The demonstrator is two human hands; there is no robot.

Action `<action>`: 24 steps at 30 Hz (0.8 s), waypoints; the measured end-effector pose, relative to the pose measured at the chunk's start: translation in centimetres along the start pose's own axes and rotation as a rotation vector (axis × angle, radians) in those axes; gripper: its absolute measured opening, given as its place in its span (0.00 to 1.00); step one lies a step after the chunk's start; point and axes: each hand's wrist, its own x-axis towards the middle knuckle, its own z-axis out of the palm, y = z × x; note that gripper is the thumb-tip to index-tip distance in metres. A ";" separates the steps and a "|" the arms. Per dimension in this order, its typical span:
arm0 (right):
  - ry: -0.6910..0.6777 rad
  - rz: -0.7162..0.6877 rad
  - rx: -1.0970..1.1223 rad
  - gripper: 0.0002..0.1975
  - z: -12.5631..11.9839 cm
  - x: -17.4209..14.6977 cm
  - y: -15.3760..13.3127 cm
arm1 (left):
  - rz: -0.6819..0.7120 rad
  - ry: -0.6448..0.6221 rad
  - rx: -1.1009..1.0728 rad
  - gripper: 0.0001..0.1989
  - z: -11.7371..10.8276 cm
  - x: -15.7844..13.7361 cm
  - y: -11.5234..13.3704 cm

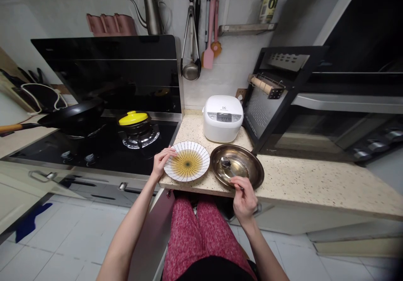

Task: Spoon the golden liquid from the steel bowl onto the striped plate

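Observation:
On the counter lies a white plate with dark radiating lines and a yellow liquid spread over its middle. My left hand grips its left rim, fingers over the edge; the thumb is hard to make out. Just right of the plate, close beside it, stands a wide shallow metal bowl with a little clear liquid in the bottom. My right hand is closed at the bowl's near edge, holding a metal spoon. The spoon's head rests inside the bowl, and the fingers hide much of its handle.
Behind the bowl stands a white rice cooker. To the left, the gas stove carries a black wok and a small pot with a yellow lid. An oven is at the right. Utensils hang on the wall.

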 end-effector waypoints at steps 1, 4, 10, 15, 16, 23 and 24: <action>-0.015 -0.030 -0.005 0.10 -0.1 0.0 0.1 | -0.001 0.001 0.001 0.18 0.0 0.0 0.0; -0.096 -0.124 -0.021 0.12 -0.5 -0.1 0.6 | -0.002 0.001 0.003 0.18 0.0 0.0 0.0; -0.280 -0.258 -0.068 0.15 -1.0 -0.4 1.8 | -0.008 0.002 0.014 0.18 0.0 -0.1 0.2; -0.166 -0.172 -0.015 0.14 -0.2 0.0 0.8 | -0.006 0.000 0.023 0.18 0.0 -0.1 0.2; -0.112 -0.132 0.008 0.13 0.1 0.1 0.4 | -0.004 0.001 0.022 0.18 0.0 -0.1 0.2; -0.028 0.065 0.173 0.10 2.8 0.4 -2.0 | 0.001 0.008 0.004 0.19 0.1 0.0 0.0; -0.040 0.073 0.187 0.10 3.2 0.3 -2.2 | -0.001 0.008 0.005 0.19 0.1 0.0 0.0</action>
